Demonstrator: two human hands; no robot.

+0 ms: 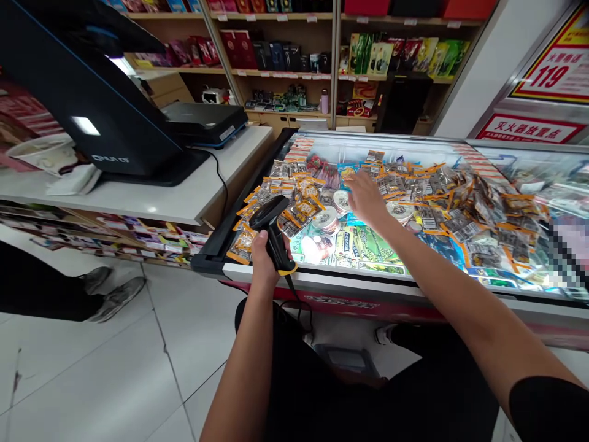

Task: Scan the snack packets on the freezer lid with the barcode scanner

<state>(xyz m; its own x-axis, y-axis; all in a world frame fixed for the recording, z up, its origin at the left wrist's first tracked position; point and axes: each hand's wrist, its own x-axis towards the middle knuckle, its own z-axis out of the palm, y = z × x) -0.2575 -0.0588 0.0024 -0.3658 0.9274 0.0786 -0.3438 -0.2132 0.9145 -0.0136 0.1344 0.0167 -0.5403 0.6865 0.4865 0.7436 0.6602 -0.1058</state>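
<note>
Scanner point(272, 230) is held at freezer edge point(331, 275), shelves point(289, 75) beyond.

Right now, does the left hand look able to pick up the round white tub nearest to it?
Probably not: the left hand is closed around the black scanner, so its fingers seem occupied, although the round white tub lies close by.

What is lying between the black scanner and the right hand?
In the head view, some orange-edged packets and two round white-rimmed tubs lie between the scanner and the right hand.
</note>
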